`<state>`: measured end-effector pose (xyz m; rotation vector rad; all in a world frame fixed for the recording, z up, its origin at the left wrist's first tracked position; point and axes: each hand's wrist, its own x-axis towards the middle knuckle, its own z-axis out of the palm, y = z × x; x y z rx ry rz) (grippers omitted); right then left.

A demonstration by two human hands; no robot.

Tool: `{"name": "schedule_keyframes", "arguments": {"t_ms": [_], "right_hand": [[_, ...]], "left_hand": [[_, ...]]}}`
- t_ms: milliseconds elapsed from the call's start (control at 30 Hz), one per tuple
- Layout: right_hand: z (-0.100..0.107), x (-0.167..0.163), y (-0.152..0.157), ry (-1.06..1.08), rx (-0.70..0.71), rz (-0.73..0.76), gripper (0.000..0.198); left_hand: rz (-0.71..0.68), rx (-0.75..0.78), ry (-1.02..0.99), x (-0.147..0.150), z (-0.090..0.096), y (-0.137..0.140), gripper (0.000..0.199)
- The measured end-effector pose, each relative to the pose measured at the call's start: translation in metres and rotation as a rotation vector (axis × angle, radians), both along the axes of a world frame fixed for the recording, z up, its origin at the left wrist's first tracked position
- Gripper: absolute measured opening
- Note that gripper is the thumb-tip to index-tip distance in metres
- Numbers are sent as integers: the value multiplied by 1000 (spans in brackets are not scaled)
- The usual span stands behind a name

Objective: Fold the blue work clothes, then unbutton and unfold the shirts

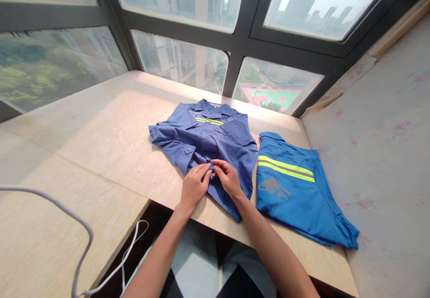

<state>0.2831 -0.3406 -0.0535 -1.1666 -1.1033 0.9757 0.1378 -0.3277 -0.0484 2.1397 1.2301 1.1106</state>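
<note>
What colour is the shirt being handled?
The shirt is purplish blue, best seen in the head view.

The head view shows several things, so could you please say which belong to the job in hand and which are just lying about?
Job in hand:
Purple-blue shirt
Left hand and right hand, both at the shirt's lower front

Apparently just lying about:
Folded blue garment, untouched
White cable

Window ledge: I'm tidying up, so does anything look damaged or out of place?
The floral wallpaper's edge beside the window frame looks ragged and lifted, possibly peeling, and a white cable trails loosely over the ledge's edge. The purplish-blue shirt looks merely rumpled.
</note>
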Motion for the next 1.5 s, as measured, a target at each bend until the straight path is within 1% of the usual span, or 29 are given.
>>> {"name": "schedule_keyframes", "arguments": {"t_ms": [100,233,367,567,733,1033,1167,1300,1400,1500], "right_hand": [[-1,1,0,-49,45,-3,24],[2,0,-2,-117,86,18,21],[6,-1,-2,-193,125,41,23],[8,-1,-1,-331,232,61,24],[7,0,-3,-485,309,43,25],[13,-4,-9,-629,278,40,22],[8,0,-6,-676,270,50,30],[4,5,-4,-728,275,79,21],[6,5,-5,-690,275,67,17],[10,5,-6,-615,256,75,18]], "left_hand": [[-16,18,21,-1,-1,1,27],[10,-42,-97,-2,-2,2,23],[30,-102,-193,-3,-2,4,19],[90,-157,-257,-4,-2,5,17],[103,-183,-295,-5,0,3,17],[96,-214,-323,-6,0,3,17],[95,-212,-309,-6,-1,2,16],[87,-219,-294,-7,-2,3,18],[74,-207,-299,-7,-2,4,18],[55,-194,-307,-7,-3,3,18]]}}
